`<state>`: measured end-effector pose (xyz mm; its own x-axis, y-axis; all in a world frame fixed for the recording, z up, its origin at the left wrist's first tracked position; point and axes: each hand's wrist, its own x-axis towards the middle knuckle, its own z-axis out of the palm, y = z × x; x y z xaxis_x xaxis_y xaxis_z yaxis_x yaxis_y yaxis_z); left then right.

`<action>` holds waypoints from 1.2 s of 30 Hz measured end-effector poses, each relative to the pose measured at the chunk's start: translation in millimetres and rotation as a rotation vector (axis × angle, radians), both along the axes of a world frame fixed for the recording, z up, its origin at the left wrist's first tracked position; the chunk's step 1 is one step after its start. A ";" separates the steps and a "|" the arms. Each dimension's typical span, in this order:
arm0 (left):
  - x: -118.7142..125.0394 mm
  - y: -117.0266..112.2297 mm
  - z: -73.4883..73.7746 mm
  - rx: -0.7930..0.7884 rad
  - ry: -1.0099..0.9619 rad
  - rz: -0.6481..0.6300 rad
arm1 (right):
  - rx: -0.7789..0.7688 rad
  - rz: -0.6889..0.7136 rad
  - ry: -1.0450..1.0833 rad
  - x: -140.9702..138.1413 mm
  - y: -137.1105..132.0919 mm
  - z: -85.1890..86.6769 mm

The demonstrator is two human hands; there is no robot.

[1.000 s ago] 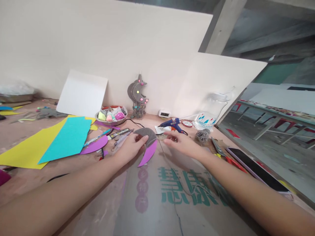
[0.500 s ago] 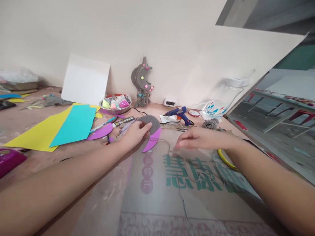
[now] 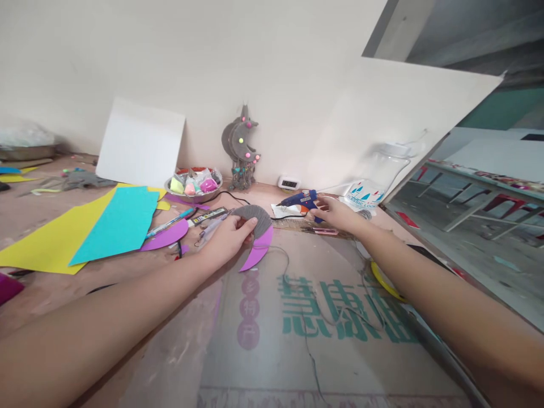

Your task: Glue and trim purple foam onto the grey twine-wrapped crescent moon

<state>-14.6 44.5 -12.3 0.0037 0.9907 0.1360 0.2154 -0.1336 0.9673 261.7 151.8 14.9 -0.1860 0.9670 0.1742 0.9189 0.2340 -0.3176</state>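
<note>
My left hand [image 3: 232, 241] pinches a purple crescent moon cutout [image 3: 260, 249] whose upper part is wrapped in grey yarn. From the crescent a loose grey yarn strand [image 3: 285, 263] trails right across the printed sheet. At the back of the table, my right hand [image 3: 335, 214] is closed round the handle of a blue hot glue gun [image 3: 300, 198], its nozzle pointing left over a small white paper [image 3: 283, 211]. My fingers partly cover the gun's grip and trigger.
A finished grey moon ornament [image 3: 242, 144] leans on the wall. Nearby are a bowl [image 3: 196, 197] of coloured pompoms, a white timer [image 3: 289, 182] and a clear jar [image 3: 376, 175]. Cyan foam sheet [image 3: 117, 224] and yellow sheet [image 3: 46, 241] lie left. Yellow-handled scissors [image 3: 385, 281] lie under my right forearm.
My right hand has moved away from above the printed sheet to the back and taken hold of the glue gun. My left hand keeps its grip on the crescent. The view has shifted slightly.
</note>
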 end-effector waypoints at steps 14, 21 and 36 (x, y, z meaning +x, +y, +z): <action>-2.8 2.7 -4.1 0.028 0.005 -0.054 | -0.032 -0.125 0.140 -19.8 -1.9 8.7; -5.7 1.7 -5.2 0.057 0.082 -0.014 | -0.126 0.058 0.577 -29.8 -55.8 16.4; -8.0 2.7 -5.0 0.059 0.112 0.035 | -0.131 0.249 0.419 -50.5 -119.6 -14.9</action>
<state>-22.6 47.2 -17.3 -0.0126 0.9807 0.1950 0.3274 -0.1802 0.9276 211.2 32.2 0.0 -0.3540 0.9208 0.1638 0.6275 0.3637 -0.6885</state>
